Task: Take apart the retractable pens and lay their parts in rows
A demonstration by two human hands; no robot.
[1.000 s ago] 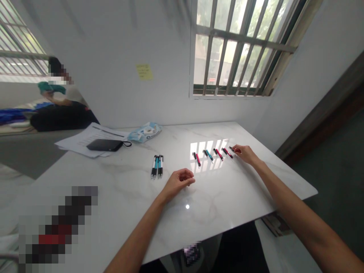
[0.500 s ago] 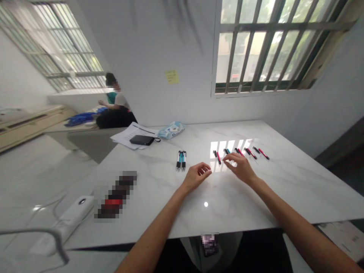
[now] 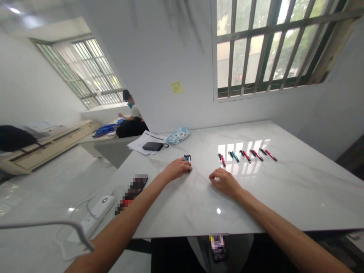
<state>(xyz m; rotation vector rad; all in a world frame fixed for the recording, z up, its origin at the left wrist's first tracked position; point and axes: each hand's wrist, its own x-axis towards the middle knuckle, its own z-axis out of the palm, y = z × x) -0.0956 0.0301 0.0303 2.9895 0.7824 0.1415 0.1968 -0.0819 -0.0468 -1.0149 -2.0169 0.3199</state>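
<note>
White marble table [image 3: 284,197] fills a bright room below a barred window [image 3: 270,45]. Left hand [image 3: 176,169] curls loosely over the bundled pens [image 3: 187,158]; whether it grips them is unclear. Right hand [image 3: 224,181] rests half-curled, holding nothing, well inside the near edge.

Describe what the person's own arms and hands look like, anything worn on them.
Both forearms are bare up to the frame's edge: no sleeves show. The left hand and right hand wear no gloves, and no watch, bracelet or ring is visible on wrists or fingers. No markings can be made out.
</note>
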